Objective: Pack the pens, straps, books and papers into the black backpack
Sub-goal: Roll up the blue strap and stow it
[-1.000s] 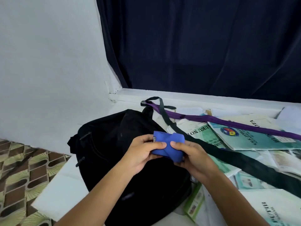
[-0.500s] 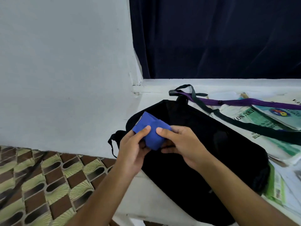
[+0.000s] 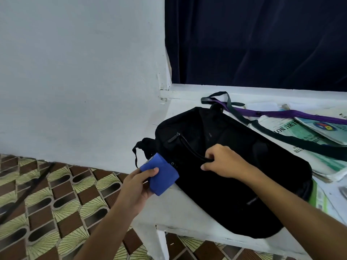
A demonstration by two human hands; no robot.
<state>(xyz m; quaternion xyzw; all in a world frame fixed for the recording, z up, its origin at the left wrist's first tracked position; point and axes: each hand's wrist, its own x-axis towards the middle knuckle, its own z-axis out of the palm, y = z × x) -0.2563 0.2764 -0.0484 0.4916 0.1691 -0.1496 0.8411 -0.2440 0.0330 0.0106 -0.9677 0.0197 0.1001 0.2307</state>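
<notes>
The black backpack (image 3: pixel 234 184) lies flat on the white ledge (image 3: pixel 187 220). My left hand (image 3: pixel 137 186) grips a folded blue strap (image 3: pixel 161 173) just off the backpack's left corner, near a zipper. My right hand (image 3: pixel 223 162) rests on the backpack's front with fingers curled at the edge of a pocket opening. A purple strap (image 3: pixel 281 114) and a dark strap (image 3: pixel 293 139) trail across green-and-white books and papers (image 3: pixel 308 136) to the right of the bag.
A white wall (image 3: pixel 80 72) stands to the left and a dark blue curtain (image 3: pixel 253 40) hangs behind the ledge. Patterned brown and green floor tiles (image 3: pixel 56 203) lie below. More papers (image 3: pixel 323 199) poke out at the backpack's right end.
My right hand let go of the blue strap and moved onto the backpack's pocket opening. My left hand alone carries the strap, lower and at the bag's left corner. The view shifted left.
</notes>
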